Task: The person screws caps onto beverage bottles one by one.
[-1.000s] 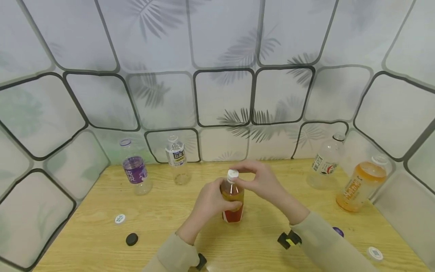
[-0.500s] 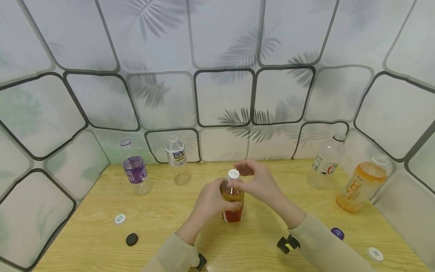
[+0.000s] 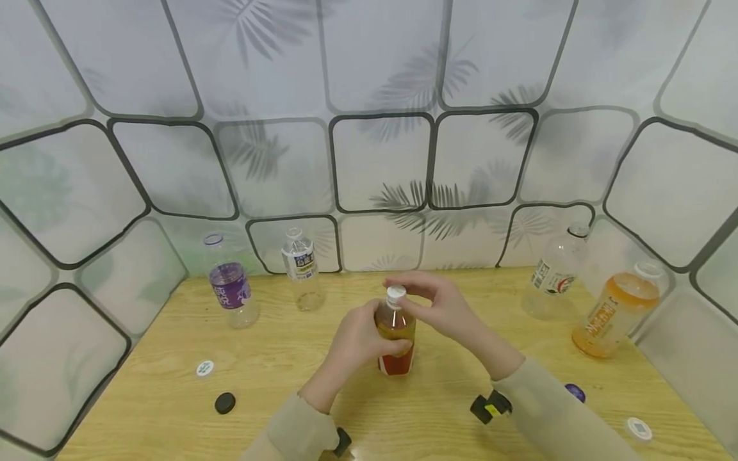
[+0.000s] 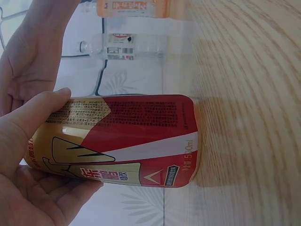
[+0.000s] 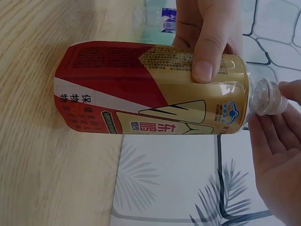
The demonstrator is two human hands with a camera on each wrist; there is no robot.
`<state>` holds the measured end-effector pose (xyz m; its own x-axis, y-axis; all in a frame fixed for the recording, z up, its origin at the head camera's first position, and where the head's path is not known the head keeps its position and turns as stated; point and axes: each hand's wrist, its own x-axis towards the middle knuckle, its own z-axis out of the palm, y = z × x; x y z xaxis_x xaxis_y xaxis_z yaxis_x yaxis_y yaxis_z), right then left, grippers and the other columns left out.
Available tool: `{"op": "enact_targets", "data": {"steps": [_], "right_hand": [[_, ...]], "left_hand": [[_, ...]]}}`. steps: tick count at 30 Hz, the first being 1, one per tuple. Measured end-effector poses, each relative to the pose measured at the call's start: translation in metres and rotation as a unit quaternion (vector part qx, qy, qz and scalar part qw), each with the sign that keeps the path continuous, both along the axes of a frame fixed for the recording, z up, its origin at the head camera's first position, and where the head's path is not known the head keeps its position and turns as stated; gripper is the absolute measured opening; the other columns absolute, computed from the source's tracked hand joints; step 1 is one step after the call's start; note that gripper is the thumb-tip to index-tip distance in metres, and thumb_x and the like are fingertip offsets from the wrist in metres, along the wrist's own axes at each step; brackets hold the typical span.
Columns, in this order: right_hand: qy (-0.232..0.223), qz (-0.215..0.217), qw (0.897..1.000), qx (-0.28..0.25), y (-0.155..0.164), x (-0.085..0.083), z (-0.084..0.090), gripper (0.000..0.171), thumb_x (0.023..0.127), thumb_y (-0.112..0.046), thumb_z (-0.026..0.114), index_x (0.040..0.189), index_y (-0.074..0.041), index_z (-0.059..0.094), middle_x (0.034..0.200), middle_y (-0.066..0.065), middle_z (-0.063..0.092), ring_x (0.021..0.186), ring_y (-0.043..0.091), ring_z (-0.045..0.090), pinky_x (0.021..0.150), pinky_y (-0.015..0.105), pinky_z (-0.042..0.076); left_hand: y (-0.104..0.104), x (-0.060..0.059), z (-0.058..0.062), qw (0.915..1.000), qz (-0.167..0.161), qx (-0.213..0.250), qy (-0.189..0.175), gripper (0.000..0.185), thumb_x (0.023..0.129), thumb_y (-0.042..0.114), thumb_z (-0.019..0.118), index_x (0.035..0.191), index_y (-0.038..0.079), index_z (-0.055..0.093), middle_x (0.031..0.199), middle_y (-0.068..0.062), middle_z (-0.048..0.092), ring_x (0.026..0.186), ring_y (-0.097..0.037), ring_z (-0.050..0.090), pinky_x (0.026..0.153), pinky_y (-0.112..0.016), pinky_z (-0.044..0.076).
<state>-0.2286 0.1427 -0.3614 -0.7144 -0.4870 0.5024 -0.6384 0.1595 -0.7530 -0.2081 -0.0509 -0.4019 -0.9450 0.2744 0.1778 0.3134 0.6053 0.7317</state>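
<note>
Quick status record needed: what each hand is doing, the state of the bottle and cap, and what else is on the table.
left hand: grips the tea bottle round its body
right hand: fingertips pinch the white cap
tea bottle: upright on the wooden table, red and gold label, amber drink inside
white cap: sits on the bottle neck
other bottles: purple-label bottle, clear bottle, a second clear bottle, orange drink bottle
loose caps: white, black, purple, white
</note>
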Motion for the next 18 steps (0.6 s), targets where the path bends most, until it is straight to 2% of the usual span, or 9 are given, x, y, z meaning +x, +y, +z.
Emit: {"op": "enact_targets", "data": {"steps": [5, 11, 15, 18], "right_hand": [[-0.038, -0.066, 0.997, -0.013, -0.003, 0.003, 0.0, 0.029, 0.093, 0.002, 0.078, 0.122, 0.002, 0.075, 0.125, 0.02, 0.077, 0.112, 0.005, 0.072, 0.101, 0.029, 0.059], [-0.028, -0.121, 0.991, -0.049, -0.013, 0.006, -0.005, 0.03, 0.087, 0.002, 0.084, 0.116, 0.003, 0.076, 0.114, 0.021, 0.078, 0.1, 0.003, 0.072, 0.099, 0.031, 0.059], [-0.039, -0.142, 0.988, -0.052, -0.018, 0.007, -0.007, 0.036, 0.084, 0.0, 0.088, 0.117, 0.0, 0.075, 0.114, 0.021, 0.077, 0.1, 0.006, 0.072, 0.101, 0.037, 0.059], [-0.056, -0.133, 0.989, -0.044, -0.016, 0.006, -0.009, 0.043, 0.086, -0.001, 0.086, 0.126, -0.001, 0.072, 0.117, 0.02, 0.075, 0.104, 0.008, 0.07, 0.101, 0.035, 0.059]], "left_hand": [[0.0, 0.0, 0.0, 1.0, -0.001, 0.003, 0.0, 0.051, 0.076, 0.03, 0.098, 0.111, 0.007, 0.069, 0.097, -0.002, 0.074, 0.083, -0.014, 0.065, 0.071, -0.029, 0.056], [0.0, 0.0, 0.0, 1.0, 0.0, 0.002, 0.0, 0.047, 0.077, 0.03, 0.098, 0.107, 0.01, 0.069, 0.092, 0.002, 0.072, 0.079, -0.011, 0.061, 0.068, -0.025, 0.053], [0.001, 0.0, 0.001, 1.0, 0.003, -0.002, 0.001, 0.049, 0.077, 0.031, 0.098, 0.11, 0.008, 0.069, 0.094, -0.001, 0.072, 0.08, -0.013, 0.062, 0.068, -0.027, 0.054], [0.001, 0.001, 0.001, 1.0, 0.001, -0.004, 0.002, 0.055, 0.077, 0.031, 0.097, 0.116, 0.005, 0.069, 0.101, -0.004, 0.075, 0.085, -0.016, 0.066, 0.072, -0.03, 0.057]]}}
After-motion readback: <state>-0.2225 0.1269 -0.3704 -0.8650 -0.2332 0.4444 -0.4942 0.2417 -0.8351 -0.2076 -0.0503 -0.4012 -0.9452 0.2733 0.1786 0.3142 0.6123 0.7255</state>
